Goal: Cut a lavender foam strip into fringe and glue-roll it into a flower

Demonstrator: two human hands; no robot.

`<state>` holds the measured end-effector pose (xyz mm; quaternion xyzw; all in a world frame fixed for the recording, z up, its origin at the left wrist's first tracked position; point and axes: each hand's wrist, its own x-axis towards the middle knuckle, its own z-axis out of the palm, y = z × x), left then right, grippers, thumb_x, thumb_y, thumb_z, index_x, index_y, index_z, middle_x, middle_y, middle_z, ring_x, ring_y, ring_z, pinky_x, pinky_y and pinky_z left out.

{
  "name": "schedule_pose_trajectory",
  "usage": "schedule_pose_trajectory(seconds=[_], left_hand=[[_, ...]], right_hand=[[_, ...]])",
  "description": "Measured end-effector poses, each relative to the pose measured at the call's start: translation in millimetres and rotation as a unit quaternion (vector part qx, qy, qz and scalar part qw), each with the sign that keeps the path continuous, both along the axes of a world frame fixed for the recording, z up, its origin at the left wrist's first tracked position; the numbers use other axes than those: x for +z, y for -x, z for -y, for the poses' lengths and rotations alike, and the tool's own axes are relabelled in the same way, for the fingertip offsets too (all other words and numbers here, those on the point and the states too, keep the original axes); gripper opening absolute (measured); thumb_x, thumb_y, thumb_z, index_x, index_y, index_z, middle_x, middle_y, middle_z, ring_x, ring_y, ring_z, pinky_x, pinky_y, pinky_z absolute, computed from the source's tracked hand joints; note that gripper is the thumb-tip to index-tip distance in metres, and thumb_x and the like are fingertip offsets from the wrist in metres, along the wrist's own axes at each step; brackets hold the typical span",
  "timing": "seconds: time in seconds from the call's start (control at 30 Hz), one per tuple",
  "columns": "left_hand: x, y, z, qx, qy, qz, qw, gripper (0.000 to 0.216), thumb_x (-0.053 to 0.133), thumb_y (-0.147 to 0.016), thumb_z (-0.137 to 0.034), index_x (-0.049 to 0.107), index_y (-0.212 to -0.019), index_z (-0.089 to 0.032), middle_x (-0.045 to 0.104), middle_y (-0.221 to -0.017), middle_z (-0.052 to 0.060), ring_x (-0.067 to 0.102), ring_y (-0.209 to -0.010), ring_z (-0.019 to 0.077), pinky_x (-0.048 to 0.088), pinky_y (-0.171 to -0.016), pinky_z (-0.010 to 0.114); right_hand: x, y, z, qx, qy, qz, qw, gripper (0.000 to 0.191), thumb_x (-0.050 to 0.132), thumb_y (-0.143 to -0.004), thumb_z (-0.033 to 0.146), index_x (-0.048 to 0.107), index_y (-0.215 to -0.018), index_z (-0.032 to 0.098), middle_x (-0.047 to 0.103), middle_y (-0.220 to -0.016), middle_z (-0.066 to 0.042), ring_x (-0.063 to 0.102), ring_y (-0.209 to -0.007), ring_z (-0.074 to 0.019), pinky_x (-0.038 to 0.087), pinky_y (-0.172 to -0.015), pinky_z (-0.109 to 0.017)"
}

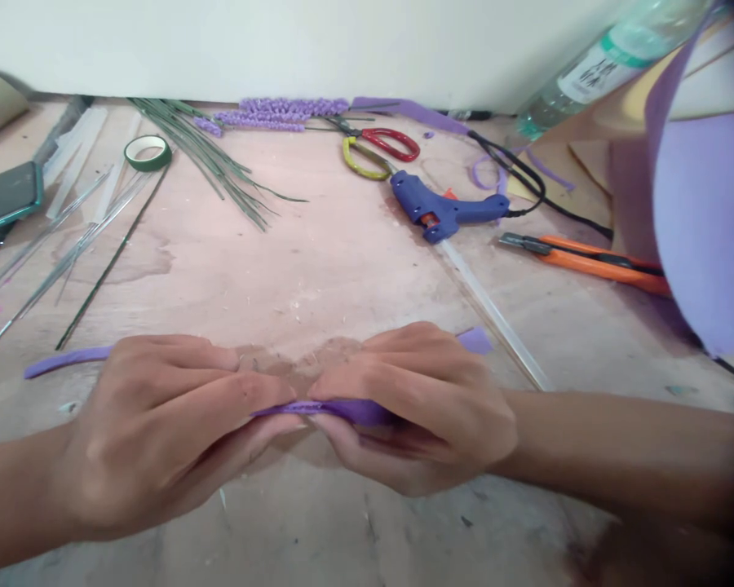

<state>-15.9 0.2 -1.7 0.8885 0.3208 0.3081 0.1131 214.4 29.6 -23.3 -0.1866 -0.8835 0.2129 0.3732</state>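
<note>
Both hands meet low over a pale wooden table (342, 269), pinching one long purple foam strip (318, 408) between them. My left hand (159, 424) is closed on the strip, whose free end (67, 360) trails out to the left on the table. My right hand (416, 408) is closed on the strip's other part, and a short end (475, 339) sticks out behind its fingers. The middle of the strip lies folded flat between the fingertips.
A blue glue gun (446, 210) with a black cord, red and yellow scissors (379, 151), an orange cutter (593, 259), a roll of green tape (148, 152), green wire stems (214, 159), finished purple sprigs (281, 114), clear glue sticks (495, 314), a phone (6, 196), a purple foam sheet (703, 220), a bottle (599, 65).
</note>
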Motion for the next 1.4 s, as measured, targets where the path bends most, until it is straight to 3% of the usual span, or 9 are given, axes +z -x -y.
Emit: schedule_pose_trajectory(seconds=[0.23,0.5,0.7,0.8,0.97,1.23,1.4], left_hand=[[8.8,-0.2,-1.7,-0.008,-0.014,-0.022,1.0,0.016,0.053,-0.105,-0.019,0.061,-0.092,-0.021,0.067,-0.06,-0.007,0.056,-0.041,0.0121,0.042,-0.038,0.032],[4.1,3.8,-1.4,-0.024,0.0,-0.026,0.999,0.022,0.048,-0.108,-0.025,0.062,-0.092,-0.023,0.075,-0.069,-0.005,0.067,-0.049,0.0124,0.049,-0.045,0.029],[0.6,3.2,1.4,-0.032,0.006,-0.017,0.999,0.018,0.057,-0.105,-0.026,0.064,-0.089,-0.021,0.081,-0.081,-0.004,0.068,-0.051,0.0113,0.051,-0.047,0.029],[1.6,4.6,2.3,-0.036,0.002,-0.006,0.999,0.017,0.058,-0.104,-0.022,0.063,-0.088,-0.019,0.079,-0.074,-0.004,0.071,-0.053,0.0125,0.052,-0.047,0.029],[3.9,1.2,-1.0,-0.034,-0.022,-0.007,0.999,0.032,0.041,-0.11,-0.019,0.061,-0.086,-0.02,0.071,-0.06,-0.005,0.063,-0.042,0.0115,0.044,-0.041,0.031],[3.1,0.1,0.3,0.005,-0.028,-0.011,1.0,0.03,0.041,-0.111,-0.024,0.062,-0.09,-0.02,0.069,-0.057,-0.006,0.057,-0.04,0.0102,0.039,-0.04,0.032],[6.4,0.2,1.1,-0.008,-0.038,-0.018,0.999,0.026,0.053,-0.106,-0.019,0.061,-0.081,-0.019,0.069,-0.056,-0.005,0.059,-0.042,0.0107,0.037,-0.037,0.032]], right_hand=[[2.1,-1.6,-1.2,0.006,-0.013,-0.001,1.0,0.008,0.068,-0.089,0.014,0.064,-0.095,0.019,0.074,-0.07,0.001,0.064,-0.053,-0.0091,0.054,-0.052,-0.021],[1.2,-3.0,-2.3,0.032,-0.033,0.003,0.999,0.01,0.068,-0.091,0.015,0.065,-0.1,0.017,0.072,-0.067,0.002,0.059,-0.048,-0.0082,0.046,-0.048,-0.023],[1.2,-5.0,-2.4,0.027,-0.045,0.017,0.998,0.008,0.068,-0.093,0.017,0.065,-0.1,0.017,0.067,-0.061,0.005,0.053,-0.044,-0.0076,0.04,-0.044,-0.025],[1.4,-6.4,-2.1,0.039,-0.037,0.022,0.998,0.009,0.067,-0.094,0.016,0.065,-0.102,0.015,0.066,-0.061,0.005,0.055,-0.045,-0.0081,0.04,-0.045,-0.026],[0.7,-7.3,-0.9,0.068,-0.008,0.017,0.997,0.008,0.059,-0.098,0.01,0.064,-0.104,0.013,0.073,-0.07,0.0,0.061,-0.053,-0.0093,0.048,-0.053,-0.026],[0.7,-7.2,3.2,0.042,-0.004,0.001,0.999,0.004,0.06,-0.097,0.01,0.064,-0.098,0.011,0.07,-0.065,-0.002,0.055,-0.054,-0.0114,0.044,-0.051,-0.029],[4.2,-5.2,3.4,0.054,-0.003,0.014,0.998,0.007,0.059,-0.095,0.007,0.064,-0.097,0.011,0.068,-0.062,-0.001,0.051,-0.051,-0.0109,0.041,-0.049,-0.03]])
